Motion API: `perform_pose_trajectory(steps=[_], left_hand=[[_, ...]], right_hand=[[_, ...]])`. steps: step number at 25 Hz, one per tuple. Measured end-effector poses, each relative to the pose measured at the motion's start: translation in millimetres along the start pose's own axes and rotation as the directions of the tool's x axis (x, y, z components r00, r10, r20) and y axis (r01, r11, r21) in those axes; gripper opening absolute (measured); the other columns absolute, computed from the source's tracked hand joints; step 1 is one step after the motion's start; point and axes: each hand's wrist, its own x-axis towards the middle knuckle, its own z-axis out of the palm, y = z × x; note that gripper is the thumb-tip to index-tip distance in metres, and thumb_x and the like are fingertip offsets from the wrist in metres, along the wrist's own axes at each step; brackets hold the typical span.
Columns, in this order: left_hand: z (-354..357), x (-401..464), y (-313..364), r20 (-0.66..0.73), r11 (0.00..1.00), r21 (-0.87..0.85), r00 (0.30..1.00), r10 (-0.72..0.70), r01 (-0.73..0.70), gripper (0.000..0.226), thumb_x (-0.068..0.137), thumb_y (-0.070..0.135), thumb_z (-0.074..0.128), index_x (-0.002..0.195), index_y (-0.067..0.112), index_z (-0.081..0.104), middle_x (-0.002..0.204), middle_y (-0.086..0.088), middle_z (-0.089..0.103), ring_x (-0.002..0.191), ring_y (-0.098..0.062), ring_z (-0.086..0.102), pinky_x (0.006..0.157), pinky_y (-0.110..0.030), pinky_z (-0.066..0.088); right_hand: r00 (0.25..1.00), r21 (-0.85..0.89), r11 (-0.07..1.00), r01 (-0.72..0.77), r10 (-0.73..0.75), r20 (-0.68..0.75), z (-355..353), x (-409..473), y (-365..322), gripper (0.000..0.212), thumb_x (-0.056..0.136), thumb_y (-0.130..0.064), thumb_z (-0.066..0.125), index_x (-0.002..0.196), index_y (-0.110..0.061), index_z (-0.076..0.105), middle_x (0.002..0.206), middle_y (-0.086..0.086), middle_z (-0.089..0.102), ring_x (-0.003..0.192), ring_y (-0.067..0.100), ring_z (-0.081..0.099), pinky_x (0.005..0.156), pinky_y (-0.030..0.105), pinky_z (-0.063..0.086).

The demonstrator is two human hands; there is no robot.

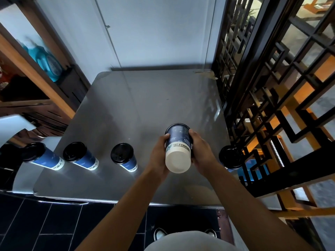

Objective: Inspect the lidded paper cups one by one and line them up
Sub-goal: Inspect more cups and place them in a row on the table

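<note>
I hold a blue paper cup [178,151] tipped over above the steel table, its white base facing me and its black lid pointing away. My left hand [159,156] grips its left side and my right hand [200,151] its right side. Three lidded blue cups stand upright in a row on the table's near left: one [40,156] at the far left, a second [79,155] beside it, a third [124,157] closest to my hands. Another lidded cup [229,157] stands at the table's right edge, just beyond my right hand.
The steel table [145,98] reaches back to a pale wall. A black lattice screen [272,105] borders it on the right. Wooden shelving with blue bottles [47,62] stands on the left. Dark floor tiles and my shoes show below the near edge.
</note>
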Motion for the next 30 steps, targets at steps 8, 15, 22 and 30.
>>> perform_pose_trajectory(steps=[8, 15, 22, 30], left_hand=[[-10.1, 2.8, 9.1, -0.095, 0.897, 0.427, 0.981, 0.171, -0.115, 0.094, 0.059, 0.069, 0.077, 0.132, 0.014, 0.056, 0.116, -0.016, 0.073, 0.092, -0.036, 0.076, 0.079, -0.058, 0.061], [-3.3, -4.1, 15.2, 0.015, 0.979, 0.169, 0.994, 0.110, -0.111, 0.068, 0.084, 0.037, 0.062, 0.129, -0.014, 0.055, 0.107, -0.039, 0.065, 0.080, -0.042, 0.066, 0.063, -0.040, 0.057], [4.1, -5.7, 8.2, -0.032, 0.997, 0.068, 0.998, 0.048, -0.046, 0.085, 0.069, 0.039, 0.061, 0.133, -0.016, 0.052, 0.108, -0.034, 0.060, 0.086, -0.042, 0.060, 0.081, -0.048, 0.049], [0.2, -2.6, 13.0, -0.056, 0.911, 0.391, 0.985, 0.164, -0.130, 0.045, 0.076, 0.045, 0.057, 0.109, 0.014, 0.058, 0.097, -0.011, 0.068, 0.078, -0.033, 0.070, 0.073, -0.041, 0.058]], right_hand=[[0.998, -0.099, 0.993, 0.066, -0.067, -0.007, -3.6, 1.5, -11.3, 0.040, 0.095, -0.052, 0.049, 0.110, -0.020, 0.067, 0.104, 0.021, 0.072, 0.082, 0.032, 0.067, 0.068, 0.041, 0.047], [0.996, -0.038, 0.996, 0.084, -0.084, -0.006, -2.9, -0.7, -9.1, 0.035, 0.102, -0.043, 0.044, 0.100, -0.012, 0.061, 0.080, 0.017, 0.054, 0.055, 0.026, 0.052, 0.048, 0.027, 0.035], [0.998, 0.085, 0.995, 0.061, -0.062, 0.010, 5.8, -3.0, -5.0, 0.067, 0.077, -0.060, 0.055, 0.118, -0.009, 0.065, 0.100, 0.020, 0.065, 0.086, 0.034, 0.062, 0.078, 0.049, 0.043], [0.998, -0.115, 0.992, 0.058, -0.057, 0.011, -0.8, 0.3, -15.7, 0.032, 0.102, -0.044, 0.045, 0.126, -0.030, 0.062, 0.122, 0.005, 0.068, 0.105, 0.027, 0.069, 0.061, 0.026, 0.050]])
